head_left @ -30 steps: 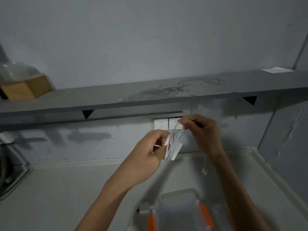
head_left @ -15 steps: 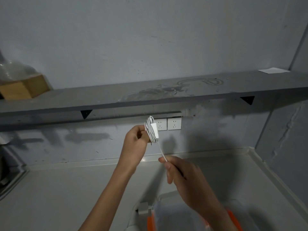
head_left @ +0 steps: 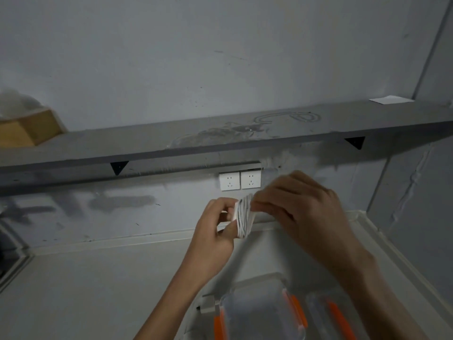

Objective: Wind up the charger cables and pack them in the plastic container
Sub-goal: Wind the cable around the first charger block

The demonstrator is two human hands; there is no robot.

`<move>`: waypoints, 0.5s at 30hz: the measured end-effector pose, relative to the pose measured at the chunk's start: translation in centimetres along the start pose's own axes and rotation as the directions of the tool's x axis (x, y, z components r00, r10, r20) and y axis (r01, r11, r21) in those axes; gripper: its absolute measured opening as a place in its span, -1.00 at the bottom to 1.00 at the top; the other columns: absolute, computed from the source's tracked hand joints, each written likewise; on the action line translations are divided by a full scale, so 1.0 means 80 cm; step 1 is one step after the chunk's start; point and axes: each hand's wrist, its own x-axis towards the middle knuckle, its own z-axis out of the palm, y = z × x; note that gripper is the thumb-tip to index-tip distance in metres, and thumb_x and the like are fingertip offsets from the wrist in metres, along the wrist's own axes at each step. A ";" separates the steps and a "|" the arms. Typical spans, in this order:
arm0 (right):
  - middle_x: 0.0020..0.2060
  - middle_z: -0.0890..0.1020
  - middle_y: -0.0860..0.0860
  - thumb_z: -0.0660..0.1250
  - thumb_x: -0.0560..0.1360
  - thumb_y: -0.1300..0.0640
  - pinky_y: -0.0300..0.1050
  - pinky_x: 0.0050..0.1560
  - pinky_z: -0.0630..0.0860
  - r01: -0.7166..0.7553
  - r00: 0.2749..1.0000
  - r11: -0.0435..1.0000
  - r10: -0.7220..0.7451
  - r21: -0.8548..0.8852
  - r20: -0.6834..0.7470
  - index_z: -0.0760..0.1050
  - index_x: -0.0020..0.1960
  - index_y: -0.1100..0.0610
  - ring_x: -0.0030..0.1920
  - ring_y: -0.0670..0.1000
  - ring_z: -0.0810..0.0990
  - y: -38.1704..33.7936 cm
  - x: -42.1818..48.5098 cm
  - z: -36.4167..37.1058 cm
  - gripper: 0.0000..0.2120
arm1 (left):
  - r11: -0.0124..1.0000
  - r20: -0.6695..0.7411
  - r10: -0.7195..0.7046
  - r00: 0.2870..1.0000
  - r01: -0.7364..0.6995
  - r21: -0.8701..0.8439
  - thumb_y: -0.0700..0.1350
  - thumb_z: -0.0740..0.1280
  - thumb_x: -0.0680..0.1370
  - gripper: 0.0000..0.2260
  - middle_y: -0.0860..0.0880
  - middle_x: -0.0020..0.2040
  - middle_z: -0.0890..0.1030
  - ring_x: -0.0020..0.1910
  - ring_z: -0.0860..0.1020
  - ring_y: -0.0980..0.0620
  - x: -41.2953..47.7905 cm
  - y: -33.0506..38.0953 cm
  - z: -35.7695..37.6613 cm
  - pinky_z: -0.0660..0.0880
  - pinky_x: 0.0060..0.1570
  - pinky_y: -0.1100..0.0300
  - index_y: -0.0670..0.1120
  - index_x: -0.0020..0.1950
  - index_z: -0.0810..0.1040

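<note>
My left hand [head_left: 215, 231] holds a white charger [head_left: 244, 217] with its white cable wound in several turns around it, raised in front of the wall. My right hand [head_left: 294, 207] is just to the right of the bundle, its fingertips pinched on the cable at the top of the coil. Below my hands, a clear plastic container [head_left: 259, 310] with orange clips stands on the counter; its clear lid [head_left: 331, 315] with an orange clip lies to its right, partly hidden by my right forearm.
A small grey plug adapter [head_left: 208, 306] lies at the container's left. Two white wall sockets [head_left: 240, 180] sit under a long grey shelf [head_left: 220, 143]. A wooden box [head_left: 27, 131] and white paper [head_left: 389, 103] rest on the shelf. The counter has a raised rim [head_left: 392, 253] at right.
My right hand rose from low near the container back up to the top of the coil, laying another turn of cable. My left hand dropped slightly and moved right.
</note>
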 end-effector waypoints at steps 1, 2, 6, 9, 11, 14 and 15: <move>-0.14 0.67 -0.07 0.35 0.51 0.03 -0.09 -0.21 0.53 -0.008 1.000 0.997 0.009 0.075 -0.019 0.66 -0.12 0.03 -0.11 -0.02 0.60 0.011 0.006 0.005 -0.86 | 1.000 0.026 0.025 0.999 -0.025 -0.002 -0.34 0.28 0.55 -0.69 0.02 0.10 0.55 0.05 0.54 0.19 -0.003 0.007 -0.002 0.52 -0.03 0.40 0.07 0.09 0.52; -0.09 0.67 -0.05 0.36 0.51 0.06 -0.10 -0.16 0.54 -0.046 0.999 0.977 0.051 0.208 -0.020 0.68 -0.12 0.06 -0.07 -0.03 0.62 0.020 0.009 0.011 -0.86 | 0.999 0.048 0.044 0.998 -0.043 -0.019 -0.35 0.28 0.56 -0.68 0.04 0.10 0.56 0.05 0.53 0.19 -0.005 0.013 -0.006 0.51 -0.02 0.40 0.08 0.11 0.52; -0.04 0.70 0.01 0.34 0.49 0.16 -0.20 -0.29 0.54 -0.267 0.958 0.627 0.257 0.732 0.129 0.66 -0.04 0.09 -0.12 -0.01 0.66 0.031 0.006 0.032 -0.88 | 0.992 0.130 0.068 0.989 -0.053 -0.116 -0.32 0.25 0.59 -0.72 -0.06 0.13 0.59 0.08 0.58 0.00 -0.001 0.028 -0.025 0.56 0.03 0.17 -0.04 0.22 0.55; -0.08 0.69 0.13 0.31 0.54 0.23 -0.19 -0.40 0.54 -0.322 0.944 0.491 0.233 0.810 0.234 0.59 0.14 0.09 -0.27 0.04 0.61 0.030 0.005 0.042 -0.79 | 0.994 0.226 0.039 0.973 -0.015 -0.108 -0.33 0.23 0.60 -0.73 -0.11 0.14 0.58 0.03 0.59 -0.07 0.005 0.030 -0.039 0.55 -0.05 0.23 -0.08 0.21 0.57; -0.09 0.66 0.20 0.28 0.52 0.19 -0.19 -0.41 0.55 -0.398 0.915 0.414 0.241 0.819 0.323 0.57 0.18 0.09 -0.29 0.02 0.59 0.028 0.006 0.045 -0.74 | 0.989 0.311 -0.037 0.950 0.079 -0.123 -0.35 0.20 0.61 -0.74 -0.12 0.09 0.60 -0.09 0.60 -0.08 0.011 0.029 -0.048 0.56 -0.07 0.20 -0.13 0.18 0.58; -0.21 0.68 0.14 0.29 0.53 0.23 -0.18 -0.33 0.62 -0.475 0.865 0.373 0.367 0.797 0.343 0.65 0.00 0.11 -0.30 -0.01 0.63 0.023 0.003 0.053 -0.83 | 0.940 0.361 -0.141 0.922 0.239 -0.242 -0.40 0.15 0.57 -0.79 -0.18 -0.16 0.58 -0.28 0.54 -0.05 0.023 0.028 -0.048 0.53 -0.18 0.17 -0.32 0.06 0.56; -0.27 0.70 0.07 0.29 0.54 0.26 -0.17 -0.30 0.63 -0.500 0.838 0.357 0.430 0.789 0.336 0.66 -0.05 0.10 -0.30 -0.02 0.65 0.021 0.002 0.058 -0.83 | 0.930 0.337 -0.166 0.927 0.261 -0.260 -0.38 0.14 0.56 -0.79 -0.16 -0.23 0.59 -0.31 0.51 -0.05 0.026 0.028 -0.043 0.51 -0.21 0.19 -0.33 -0.02 0.58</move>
